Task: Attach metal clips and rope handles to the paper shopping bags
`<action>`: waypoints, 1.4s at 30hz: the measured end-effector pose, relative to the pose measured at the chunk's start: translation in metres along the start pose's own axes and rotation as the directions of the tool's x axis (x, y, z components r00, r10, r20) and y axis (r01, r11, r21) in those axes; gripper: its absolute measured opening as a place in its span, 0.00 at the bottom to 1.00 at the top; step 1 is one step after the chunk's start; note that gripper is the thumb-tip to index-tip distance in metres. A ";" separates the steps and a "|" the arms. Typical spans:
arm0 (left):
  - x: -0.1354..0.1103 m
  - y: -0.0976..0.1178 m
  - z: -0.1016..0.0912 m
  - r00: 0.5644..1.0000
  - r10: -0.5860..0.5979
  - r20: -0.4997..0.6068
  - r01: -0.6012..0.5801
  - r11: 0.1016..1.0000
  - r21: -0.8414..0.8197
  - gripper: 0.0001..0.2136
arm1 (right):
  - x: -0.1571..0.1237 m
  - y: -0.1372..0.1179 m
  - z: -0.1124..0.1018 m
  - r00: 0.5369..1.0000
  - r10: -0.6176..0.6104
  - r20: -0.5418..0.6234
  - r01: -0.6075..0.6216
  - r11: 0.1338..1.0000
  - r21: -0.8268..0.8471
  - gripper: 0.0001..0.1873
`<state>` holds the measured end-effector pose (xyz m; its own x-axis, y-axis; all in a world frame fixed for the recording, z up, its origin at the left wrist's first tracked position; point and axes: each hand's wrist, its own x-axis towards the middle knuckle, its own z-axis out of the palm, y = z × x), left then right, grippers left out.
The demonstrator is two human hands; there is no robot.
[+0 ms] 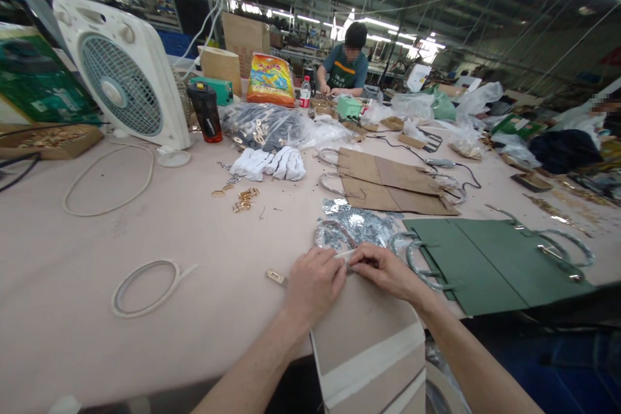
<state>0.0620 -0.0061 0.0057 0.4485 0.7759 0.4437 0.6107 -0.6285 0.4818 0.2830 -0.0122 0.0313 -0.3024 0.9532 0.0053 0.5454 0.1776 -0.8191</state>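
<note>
Both hands work the top edge of 1 beige panel (pixel 363 330), which lies at the near edge of the table (pixel 194 252) and hangs over it.
Left hand (pixel 314 284): knuckles up, fingers curled shut on the panel's top edge.
Right hand (pixel 388 272): fingers closed in a pinch on 1 white strip (pixel 342 254) at that same edge. The 2 hands nearly touch.
1 gold clasp (pixel 276 278) lies just left of the left hand, clear of it.
1 tape loop (pixel 145 288) is further left, well apart.
2 green panels (pixel 490 259) with wrapped handles sit just right of the right hand.
2 brown panels (pixel 388 181) lie behind them.
1 foil scrap pile (pixel 361 223) is just past the hands.
1 pile of gold fittings (pixel 245 199) is mid-table, white gloves (pixel 269 163) behind it; I can't count the gloves.
1 fan (pixel 126 71) and 1 black bottle (pixel 206 113) stand far left.
1 person (pixel 347 61) sits at the far end.
</note>
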 end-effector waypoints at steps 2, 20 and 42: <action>-0.001 -0.003 -0.002 1.000 0.012 0.008 -0.011 0.996 -0.085 0.08 | 0.000 -0.001 0.000 1.000 0.015 0.009 -0.015 1.000 -0.007 0.07; -0.001 -0.008 0.000 0.986 -0.164 0.033 0.166 0.943 -0.288 0.09 | 0.010 -0.017 -0.005 0.990 0.117 0.084 -0.113 0.992 -0.048 0.07; 0.005 -0.007 -0.004 0.973 -0.211 0.098 0.232 0.912 -0.339 0.10 | -0.003 -0.007 0.003 0.995 -0.093 -0.017 0.091 0.987 -0.130 0.09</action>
<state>0.0577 0.0018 0.0073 0.3715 0.8925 0.2557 0.4395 -0.4117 0.7984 0.2776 -0.0167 0.0349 -0.3388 0.9364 0.0916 0.6129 0.2935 -0.7336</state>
